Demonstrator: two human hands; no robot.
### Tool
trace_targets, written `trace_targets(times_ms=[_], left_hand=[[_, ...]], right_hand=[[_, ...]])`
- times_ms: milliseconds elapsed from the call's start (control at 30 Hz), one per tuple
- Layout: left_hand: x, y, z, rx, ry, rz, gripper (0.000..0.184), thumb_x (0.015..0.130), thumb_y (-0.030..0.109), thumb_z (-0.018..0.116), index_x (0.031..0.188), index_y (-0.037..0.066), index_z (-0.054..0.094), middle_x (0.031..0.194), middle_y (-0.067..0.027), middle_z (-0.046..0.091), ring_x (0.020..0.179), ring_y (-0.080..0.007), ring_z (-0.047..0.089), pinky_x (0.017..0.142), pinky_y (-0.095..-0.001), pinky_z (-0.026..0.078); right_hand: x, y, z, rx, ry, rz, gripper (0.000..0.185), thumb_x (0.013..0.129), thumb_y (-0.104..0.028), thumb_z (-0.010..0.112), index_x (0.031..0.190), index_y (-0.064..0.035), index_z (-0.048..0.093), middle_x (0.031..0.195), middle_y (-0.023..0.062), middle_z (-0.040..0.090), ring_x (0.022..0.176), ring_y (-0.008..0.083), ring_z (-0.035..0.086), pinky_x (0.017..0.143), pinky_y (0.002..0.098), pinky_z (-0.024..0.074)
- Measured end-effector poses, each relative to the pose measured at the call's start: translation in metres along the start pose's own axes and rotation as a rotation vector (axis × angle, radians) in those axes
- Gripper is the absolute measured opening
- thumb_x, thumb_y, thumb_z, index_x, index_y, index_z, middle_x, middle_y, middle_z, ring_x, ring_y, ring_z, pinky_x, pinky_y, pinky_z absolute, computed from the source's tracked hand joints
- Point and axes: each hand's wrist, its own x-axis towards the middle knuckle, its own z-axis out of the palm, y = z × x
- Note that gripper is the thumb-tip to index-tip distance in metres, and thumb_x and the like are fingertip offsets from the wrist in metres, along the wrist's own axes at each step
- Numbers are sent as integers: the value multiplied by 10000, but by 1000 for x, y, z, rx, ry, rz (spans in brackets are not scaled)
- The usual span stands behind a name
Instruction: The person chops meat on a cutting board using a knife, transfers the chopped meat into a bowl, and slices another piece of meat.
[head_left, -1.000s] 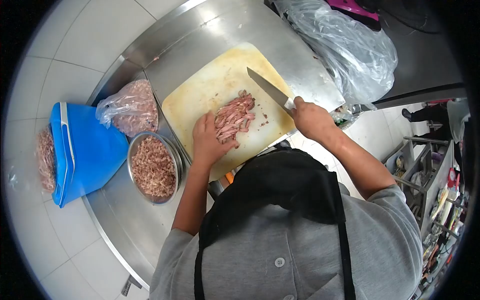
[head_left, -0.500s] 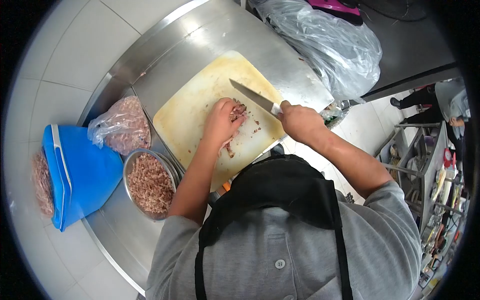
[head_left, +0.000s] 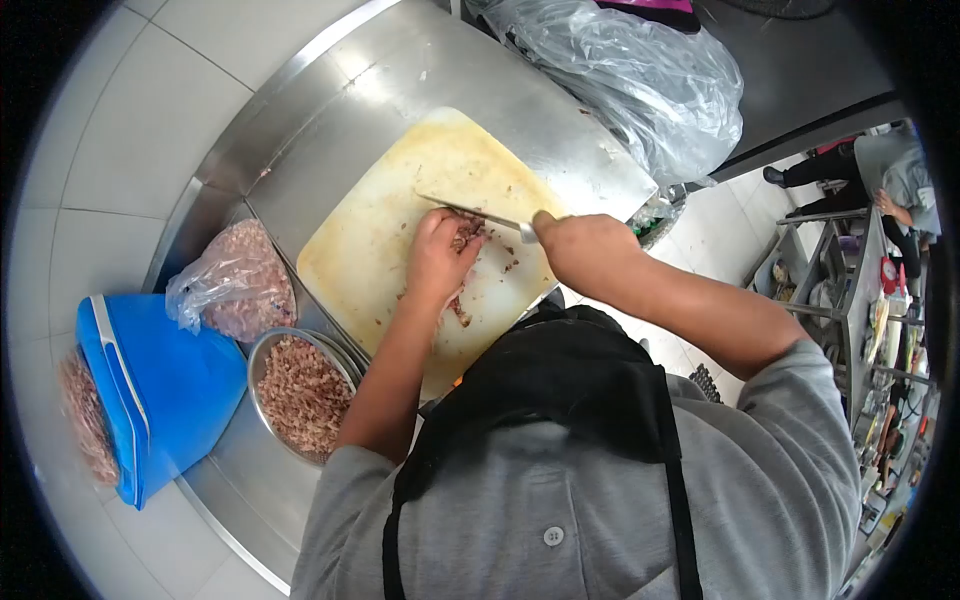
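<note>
My right hand is closed round the handle of a knife, whose blade points left over the cutting board. With its fingers bent, my left hand grips a heap of sliced meat, partly hidden under the palm. The blade lies at the far side of the heap, close to my left fingertips. Small meat scraps are scattered on the yellowed white cutting board.
Left of the board are a metal bowl of chopped meat, a plastic bag of meat and a blue cooler. Clear plastic lies at the back right. Another person stands at far right, by a shelf.
My left hand has moved from the near left side of the meat onto it and closed round it. The knife has come left and nearer to the meat. The whole view has shifted.
</note>
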Motion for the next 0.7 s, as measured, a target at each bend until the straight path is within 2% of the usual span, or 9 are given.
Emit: trace_targets(times_ms=[100, 200, 333, 400, 500, 567, 600, 700], left_hand=[[1, -7, 3, 61, -24, 23, 282, 728, 135, 845, 942, 16, 705, 1026, -149, 669, 984, -337, 635, 869, -415, 524], [0, -10, 4, 36, -28, -20, 274, 749, 163, 833, 948, 24, 705, 1039, -149, 660, 999, -349, 622, 893, -425, 515], [-1, 1, -2, -33, 2, -35, 272, 743, 156, 830, 934, 13, 697, 1025, -153, 662, 997, -354, 622, 886, -430, 517], [0, 2, -2, 22, -10, -113, 275, 721, 142, 844, 914, 15, 694, 966, -145, 672, 954, -340, 647, 849, -410, 531], [-3, -11, 7, 65, 43, -34, 275, 719, 135, 839, 907, 13, 679, 970, -150, 664, 938, -334, 648, 832, -408, 535], [-2, -5, 0, 29, 6, -70, 274, 719, 131, 835, 909, 14, 678, 971, -148, 663, 934, -335, 647, 828, -408, 535], [0, 0, -3, -12, -36, -96, 273, 718, 128, 832, 912, 15, 676, 972, -147, 662, 930, -335, 647, 824, -407, 535], [0, 7, -8, 21, 21, -87, 267, 720, 125, 827, 915, 18, 679, 977, -146, 661, 933, -339, 646, 828, -406, 535]], right_hand=[[7, 1, 21, 1, -17, -12, 203, 932, -95, 513, 1090, 1, 596, 915, 208, 735, 852, 369, 738, 719, 469, 584], [40, 4, 53, 60, 142, -86, 203, 911, -73, 518, 1088, 10, 570, 877, 210, 719, 806, 386, 721, 706, 493, 569], [1, 3, 2, 2, -16, -28, 222, 925, -83, 502, 1121, -4, 571, 951, 216, 722, 857, 379, 722, 732, 489, 572], [1, -1, 15, 17, -15, 4, 224, 935, -98, 500, 1116, 4, 585, 948, 214, 728, 865, 379, 727, 734, 487, 577], [30, 0, 44, 76, 29, 7, 226, 946, -118, 498, 1104, 4, 603, 940, 208, 732, 880, 379, 730, 741, 479, 582], [38, -4, 37, 41, 96, -64, 215, 933, -84, 495, 1120, -16, 578, 931, 191, 726, 871, 367, 730, 727, 478, 580], [33, 1, 30, 3, 48, -90, 210, 925, -93, 519, 1112, -16, 578, 935, 198, 728, 852, 373, 731, 709, 482, 580], [-4, 1, 10, 17, -3, -22, 214, 916, -91, 534, 1113, -17, 577, 921, 201, 726, 838, 377, 729, 694, 484, 579]])
